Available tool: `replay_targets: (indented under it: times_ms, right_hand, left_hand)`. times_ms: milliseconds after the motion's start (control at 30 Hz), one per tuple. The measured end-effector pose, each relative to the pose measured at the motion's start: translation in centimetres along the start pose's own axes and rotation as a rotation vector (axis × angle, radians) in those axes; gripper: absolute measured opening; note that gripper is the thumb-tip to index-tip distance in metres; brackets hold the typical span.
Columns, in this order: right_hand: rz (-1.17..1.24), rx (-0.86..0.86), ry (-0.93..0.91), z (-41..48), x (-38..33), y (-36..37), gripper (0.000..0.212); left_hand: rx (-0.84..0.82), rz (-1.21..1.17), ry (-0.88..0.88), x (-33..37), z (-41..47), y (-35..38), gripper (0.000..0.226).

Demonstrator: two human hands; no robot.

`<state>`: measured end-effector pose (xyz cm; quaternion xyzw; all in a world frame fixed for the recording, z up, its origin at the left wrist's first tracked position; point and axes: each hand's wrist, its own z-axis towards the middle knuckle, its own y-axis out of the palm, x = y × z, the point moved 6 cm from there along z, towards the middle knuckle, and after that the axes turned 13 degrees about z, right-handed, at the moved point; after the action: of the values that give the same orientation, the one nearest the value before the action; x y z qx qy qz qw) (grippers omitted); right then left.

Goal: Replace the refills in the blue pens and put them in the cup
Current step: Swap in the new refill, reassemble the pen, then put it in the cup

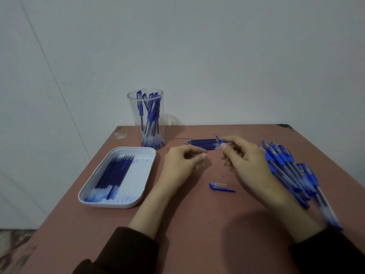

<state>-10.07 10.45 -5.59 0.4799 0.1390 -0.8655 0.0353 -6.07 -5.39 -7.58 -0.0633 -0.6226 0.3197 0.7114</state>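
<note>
My right hand (244, 157) grips a blue pen (218, 139) whose tip points up and to the far left. My left hand (182, 163) hovers just left of it, fingers loosely curled and holding nothing that I can see. Behind the hands several blue refills (199, 143) lie in a row on the table. A blue pen cap (220, 186) lies on the table between my wrists. The clear cup (146, 119) at the far left holds several blue pens. A pile of blue pens (292, 173) lies at my right wrist.
A white tray (145, 171) with several refills and ink stains sits at the left. The brown table (197, 224) stands against a pale wall; its left edge runs diagonally beside the tray.
</note>
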Motion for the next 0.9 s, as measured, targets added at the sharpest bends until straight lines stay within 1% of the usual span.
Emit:
replay_targets:
  times_ms: [33, 100, 167, 233, 367, 500, 567, 633, 733, 800, 900]
  right_hand:
    - [-0.030, -0.012, -0.008, -0.1, -0.2, 0.1, 0.019]
    - [-0.098, -0.036, -0.029, -0.3, -0.6, 0.3, 0.014]
    - [-0.151, -0.048, -0.043, -0.5, -0.8, 0.4, 0.011]
    - [-0.170, -0.053, -0.040, -0.5, -0.8, 0.4, 0.011]
    - [-0.220, -0.060, -0.062, -0.5, -1.0, 0.5, 0.012]
    - [-0.264, -0.089, -0.114, -0.7, -1.3, 0.7, 0.015]
    - [-0.258, -0.093, -0.119, -0.7, -1.3, 0.8, 0.017]
    - [-0.191, -0.062, -0.079, -0.6, -1.2, 0.6, 0.015]
    - [-0.086, -0.029, 0.020, -0.4, -0.6, 0.6, 0.006]
    - [-0.034, -0.042, 0.061, -0.3, -0.2, 0.8, 0.004]
    - [0.051, -0.079, 0.077, -0.5, -0.3, 1.3, 0.004]
  left_hand:
    - [0.000, -0.182, -0.062, -0.2, -0.1, -0.1, 0.008]
    - [-0.009, -0.422, -0.127, -0.3, -0.1, -0.1, 0.011]
    - [-0.028, -0.571, -0.166, -0.3, -0.1, 0.0, 0.011]
    - [-0.041, -0.654, -0.189, -0.2, -0.1, 0.1, 0.011]
    - [-0.077, -0.681, -0.177, -0.1, -0.1, 0.3, 0.011]
    - [-0.116, -0.532, -0.128, 0.2, -0.4, 0.7, 0.011]
    - [-0.111, -0.490, -0.100, 0.4, -0.5, 0.7, 0.015]
    - [-0.074, -0.503, -0.084, 0.4, -0.3, 0.5, 0.026]
    - [-0.049, -0.568, -0.071, 0.7, -0.2, 0.3, 0.040]
    - [-0.064, -0.610, -0.059, 0.9, -0.3, 0.5, 0.042]
    - [-0.062, -0.660, -0.061, 0.9, -0.4, 0.7, 0.041]
